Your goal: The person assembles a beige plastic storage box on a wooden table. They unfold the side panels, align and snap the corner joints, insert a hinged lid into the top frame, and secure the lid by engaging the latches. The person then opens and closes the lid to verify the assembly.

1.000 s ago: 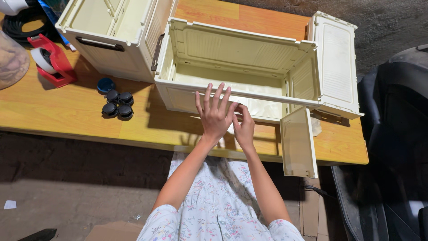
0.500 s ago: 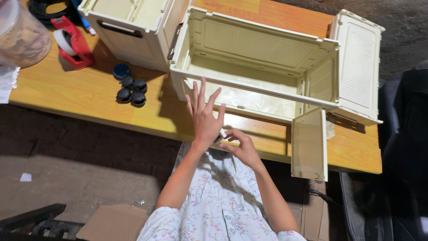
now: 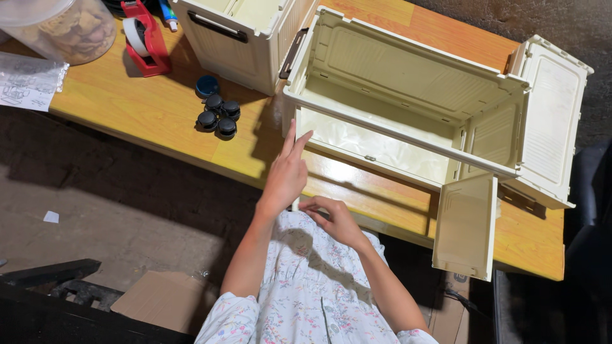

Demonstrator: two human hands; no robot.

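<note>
light: bright overhead | glare: tabletop (image 3: 344, 171) (glossy) | shadows: hard | floor: dim | focus: sharp

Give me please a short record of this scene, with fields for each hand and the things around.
left hand: left hand raised, fingers spread, fingertips at the lower front edge of the open cream plastic folding crate
right hand: right hand low, near the edge of the wooden table, fingers curled; what it holds cannot be told
crate door: cream side door panel hangs open
nearby: four black caster wheels, second cream crate, red tape dispenser, clear plastic jar
</note>
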